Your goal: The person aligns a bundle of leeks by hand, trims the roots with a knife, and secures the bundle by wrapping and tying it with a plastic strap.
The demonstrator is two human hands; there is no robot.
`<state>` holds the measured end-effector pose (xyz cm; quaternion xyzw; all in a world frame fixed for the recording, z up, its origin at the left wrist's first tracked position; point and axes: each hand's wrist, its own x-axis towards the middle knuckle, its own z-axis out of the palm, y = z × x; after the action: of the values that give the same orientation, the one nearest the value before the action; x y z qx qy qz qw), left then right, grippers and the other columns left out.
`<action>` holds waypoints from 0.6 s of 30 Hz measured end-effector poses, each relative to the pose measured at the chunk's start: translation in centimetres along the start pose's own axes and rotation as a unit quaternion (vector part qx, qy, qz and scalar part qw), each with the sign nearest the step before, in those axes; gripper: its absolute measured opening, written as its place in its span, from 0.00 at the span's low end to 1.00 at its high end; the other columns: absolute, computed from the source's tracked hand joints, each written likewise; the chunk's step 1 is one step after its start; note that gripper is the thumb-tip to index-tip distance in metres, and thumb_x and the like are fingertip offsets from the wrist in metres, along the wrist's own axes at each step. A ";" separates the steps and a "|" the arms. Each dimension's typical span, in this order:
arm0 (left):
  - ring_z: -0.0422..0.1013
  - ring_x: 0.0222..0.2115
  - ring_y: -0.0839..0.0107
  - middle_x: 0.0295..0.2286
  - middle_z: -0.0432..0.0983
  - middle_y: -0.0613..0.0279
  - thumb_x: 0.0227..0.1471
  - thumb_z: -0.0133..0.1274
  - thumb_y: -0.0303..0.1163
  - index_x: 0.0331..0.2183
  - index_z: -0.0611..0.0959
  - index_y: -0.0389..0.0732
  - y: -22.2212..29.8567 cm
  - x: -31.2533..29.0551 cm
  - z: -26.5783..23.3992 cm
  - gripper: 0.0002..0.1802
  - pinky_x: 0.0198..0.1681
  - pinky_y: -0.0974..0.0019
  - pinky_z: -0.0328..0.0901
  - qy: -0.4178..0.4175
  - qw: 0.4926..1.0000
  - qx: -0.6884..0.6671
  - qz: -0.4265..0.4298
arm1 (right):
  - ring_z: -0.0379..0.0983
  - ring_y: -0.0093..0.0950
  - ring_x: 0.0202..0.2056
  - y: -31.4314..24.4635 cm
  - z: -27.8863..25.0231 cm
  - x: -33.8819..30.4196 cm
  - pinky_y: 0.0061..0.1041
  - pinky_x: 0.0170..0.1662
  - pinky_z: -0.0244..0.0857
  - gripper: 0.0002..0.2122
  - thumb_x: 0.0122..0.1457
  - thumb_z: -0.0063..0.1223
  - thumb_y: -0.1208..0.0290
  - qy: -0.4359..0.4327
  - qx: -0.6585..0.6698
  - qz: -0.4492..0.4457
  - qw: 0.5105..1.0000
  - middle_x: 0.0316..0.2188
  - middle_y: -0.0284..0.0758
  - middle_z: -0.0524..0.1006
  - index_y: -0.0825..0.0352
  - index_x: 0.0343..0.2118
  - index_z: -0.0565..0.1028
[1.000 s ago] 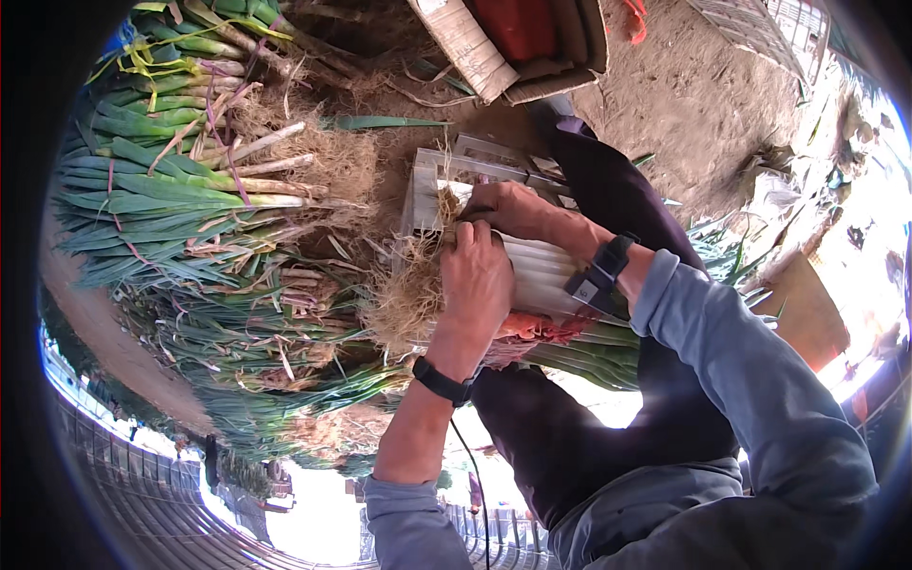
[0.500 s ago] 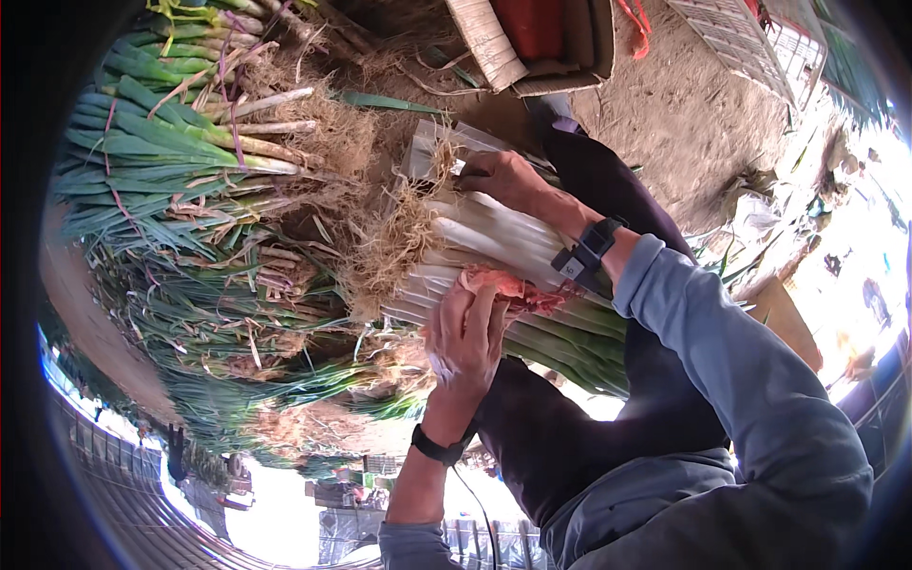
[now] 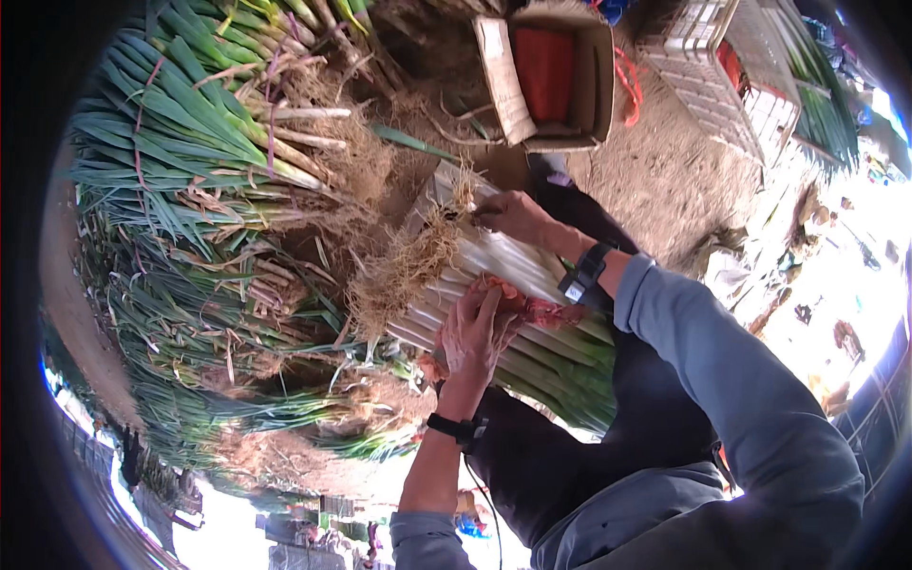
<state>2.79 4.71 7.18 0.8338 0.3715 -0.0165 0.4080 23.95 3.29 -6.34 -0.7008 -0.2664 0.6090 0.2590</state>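
Observation:
A row of trimmed leeks (image 3: 518, 275), white stalks side by side and green tops toward my lap, lies in front of me. Their stringy roots (image 3: 408, 261) hang off the far left end. My left hand (image 3: 470, 332) rests across the near stalks, its fingers closed on a crumpled bunch of red-pink plastic strips (image 3: 541, 312). At the root end of the farthest stalks is my right hand (image 3: 518, 218). Its fingers are curled and pinched together; what lies between them is too small to make out. A dark band with a small box sits on each wrist.
Bundles of leeks (image 3: 190, 142) tied with thin purple cord lie at the left, with looser heaps (image 3: 190, 323) below them. A cardboard box (image 3: 594, 123) holding something red stands ahead. Right of it are red string (image 3: 627, 85) and a white plastic crate (image 3: 698, 76).
The view has tilted, so the box and crate show more fully. Both hands stay at nearly the same places on the leeks, the left still on the red-pink strips.

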 end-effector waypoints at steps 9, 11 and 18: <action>0.76 0.33 0.52 0.38 0.73 0.55 0.53 0.62 0.28 0.50 0.78 0.44 1.7 1.4 -3.8 0.22 0.34 0.50 0.72 0.000 0.989 -0.144 -0.025 | 0.72 0.20 0.28 -6.9 -4.6 -3.6 0.24 0.34 0.69 0.13 0.66 0.52 0.64 0.150 0.048 0.021 0.987 0.25 0.32 0.79 0.71 0.42 0.80; 0.75 0.38 0.51 0.41 0.72 0.51 0.55 0.57 0.22 0.51 0.77 0.39 3.7 3.6 -4.8 0.20 0.39 0.49 0.72 0.017 0.986 -0.165 -0.028 | 0.74 0.21 0.29 -9.2 -6.4 -5.6 0.24 0.35 0.69 0.12 0.64 0.57 0.65 0.134 0.018 -0.023 0.991 0.28 0.36 0.80 0.69 0.42 0.80; 0.71 0.45 0.57 0.44 0.72 0.48 0.60 0.49 0.20 0.48 0.74 0.32 6.5 9.3 -6.7 0.13 0.46 0.59 0.68 0.005 0.952 -0.295 0.086 | 0.76 0.22 0.33 -19.6 -8.2 -12.8 0.24 0.36 0.71 0.08 0.65 0.56 0.73 0.023 0.041 -0.199 0.979 0.31 0.35 0.79 0.71 0.42 0.79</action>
<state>11.82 12.47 12.93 0.7049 0.2889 0.1335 0.6339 29.46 8.35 17.36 -0.6365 -0.3692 0.5392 0.4096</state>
